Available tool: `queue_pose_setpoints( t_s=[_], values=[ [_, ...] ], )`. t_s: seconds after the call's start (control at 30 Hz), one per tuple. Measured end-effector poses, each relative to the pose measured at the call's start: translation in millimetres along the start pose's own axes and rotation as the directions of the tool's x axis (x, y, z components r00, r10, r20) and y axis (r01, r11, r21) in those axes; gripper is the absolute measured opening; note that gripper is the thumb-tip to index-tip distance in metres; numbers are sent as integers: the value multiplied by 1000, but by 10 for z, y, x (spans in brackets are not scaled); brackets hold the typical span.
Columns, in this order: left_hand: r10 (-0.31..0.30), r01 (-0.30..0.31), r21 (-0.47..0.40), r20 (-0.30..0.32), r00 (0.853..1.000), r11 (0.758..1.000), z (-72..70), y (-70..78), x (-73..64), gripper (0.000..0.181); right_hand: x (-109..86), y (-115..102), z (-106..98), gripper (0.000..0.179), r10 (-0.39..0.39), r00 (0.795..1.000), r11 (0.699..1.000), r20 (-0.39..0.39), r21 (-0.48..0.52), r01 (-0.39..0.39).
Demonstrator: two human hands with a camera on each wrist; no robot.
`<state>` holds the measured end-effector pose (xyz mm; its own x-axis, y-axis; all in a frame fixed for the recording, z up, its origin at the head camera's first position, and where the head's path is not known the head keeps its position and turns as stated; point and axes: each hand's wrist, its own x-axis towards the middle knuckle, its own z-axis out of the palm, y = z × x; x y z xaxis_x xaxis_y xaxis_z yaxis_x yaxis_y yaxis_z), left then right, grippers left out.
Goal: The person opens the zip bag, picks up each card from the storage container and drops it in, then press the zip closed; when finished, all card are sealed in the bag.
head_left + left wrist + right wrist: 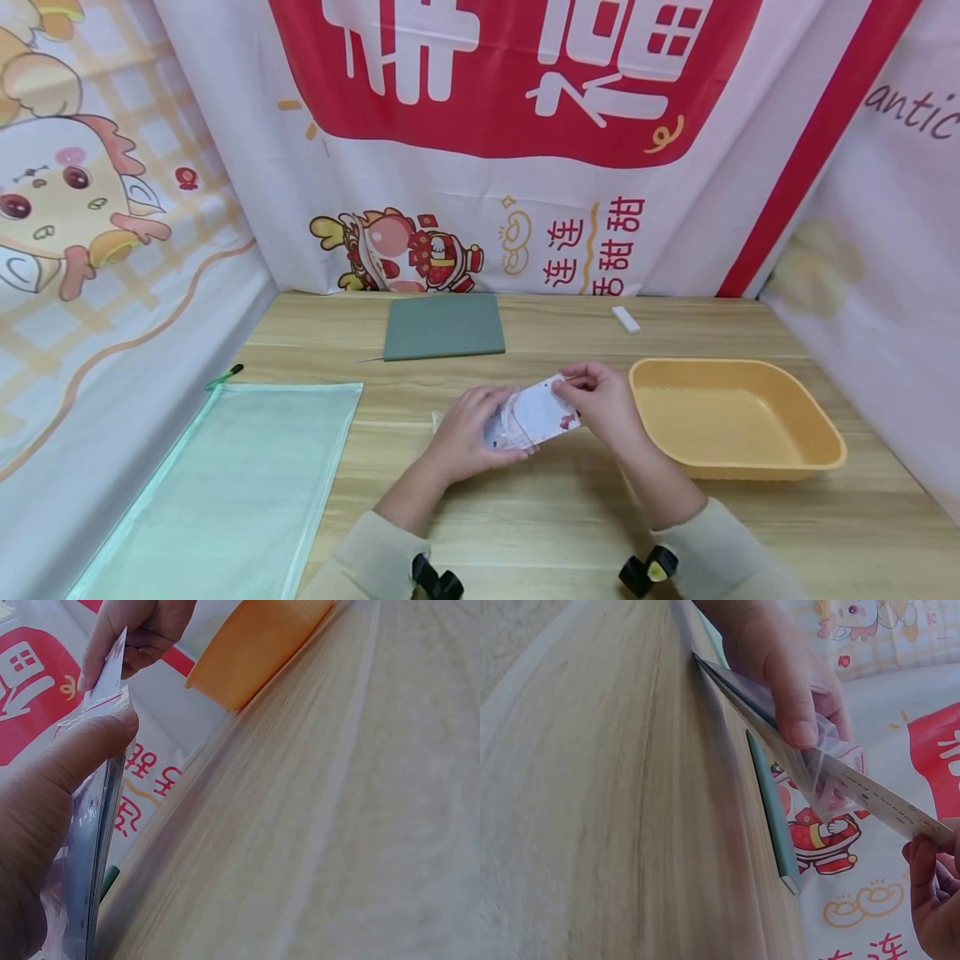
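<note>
Above the middle of the table, my left hand [467, 435] grips a clear plastic bag [498, 427], its thumb along the near side. Inside the bag lies a thin stack of flat sheets [84, 855], seen edge-on in the left wrist view. A white printed card [542, 408] sticks partly out of the bag's right end. My right hand [603, 407] pinches the card's outer end between thumb and fingers. Printing runs along the card [885, 806] in the right wrist view. How far the card reaches inside the bag is hidden.
A yellow-orange plastic basin [738, 417] stands right of my right hand. Behind the hands lie a green notebook [445, 327] and a small white block [626, 319]. A pale green mesh zip pouch [255, 492] covers the left side. Printed cloths hang around the table.
</note>
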<state>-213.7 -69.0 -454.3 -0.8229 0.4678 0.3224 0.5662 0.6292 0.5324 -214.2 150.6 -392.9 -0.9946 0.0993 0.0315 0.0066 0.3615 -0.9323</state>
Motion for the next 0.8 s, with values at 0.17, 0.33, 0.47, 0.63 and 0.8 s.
queue_pose_setpoints(
  t_s=[0.17,0.33,0.47,0.63,0.8],
  values=[
    [7,-6,8,-2,1000,1000,2,0,1,91,13,38,-4,25,33,999,999,-32,23,-33],
    [1,-1,6,-6,1000,1000,1,2,0,91,16,85,37,25,11,1000,999,-26,36,-10],
    [-1,1,16,-5,1000,1000,-2,4,-6,89,-8,128,137,24,-1,1000,998,11,69,1],
    [17,-17,26,-21,1000,1000,7,-5,-5,87,-38,152,161,27,0,998,995,56,96,-5],
    [22,-21,38,-30,999,999,11,-18,-3,87,-65,172,25,31,-14,994,994,106,109,2]
  ],
)
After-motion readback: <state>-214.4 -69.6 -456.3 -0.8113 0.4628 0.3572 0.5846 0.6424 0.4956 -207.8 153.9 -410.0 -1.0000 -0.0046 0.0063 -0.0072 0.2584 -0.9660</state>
